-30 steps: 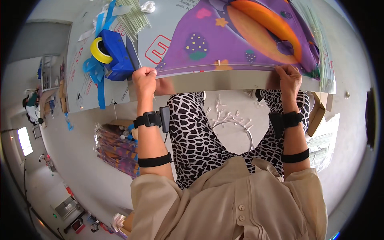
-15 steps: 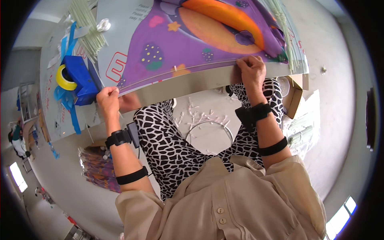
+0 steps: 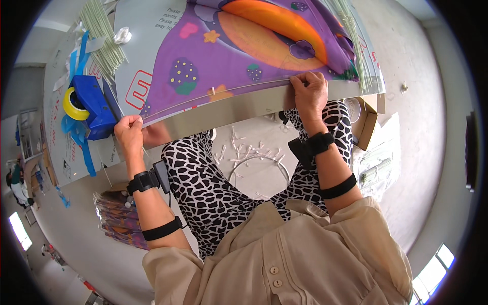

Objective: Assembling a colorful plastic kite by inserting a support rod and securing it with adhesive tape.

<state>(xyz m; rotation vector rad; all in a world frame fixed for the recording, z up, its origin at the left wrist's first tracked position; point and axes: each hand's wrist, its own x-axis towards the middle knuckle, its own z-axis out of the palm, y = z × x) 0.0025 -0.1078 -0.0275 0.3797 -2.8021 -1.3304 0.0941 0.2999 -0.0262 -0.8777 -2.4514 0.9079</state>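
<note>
A purple sheet of thin fabric [image 3: 203, 71], printed with berries, stars and a big orange shape, lies over the table's near edge. Along its near side runs a thin pale rod or cord [image 3: 178, 105] with a small white tab [image 3: 213, 91] at mid-length. At the sheet's left corner, my left hand [image 3: 129, 136] is closed in a pinch on the fabric edge. My right hand [image 3: 311, 95] pinches the same edge farther right, fingertips together. Between my hands the edge looks fairly straight. Part of the fabric is folded over on the right.
Left of the fabric stands a blue tape dispenser [image 3: 96, 109] with a yellow tape roll [image 3: 75, 103]. Bundles of pale thin rods [image 3: 101, 43] lie on the table [image 3: 137, 61]. White scraps [image 3: 249, 150] litter the floor between my legs. A cardboard box [image 3: 367, 127] sits at right.
The whole view has shifted slightly, so everything appears a little farther left and lower. Both hands keep their places on the fabric edge.
</note>
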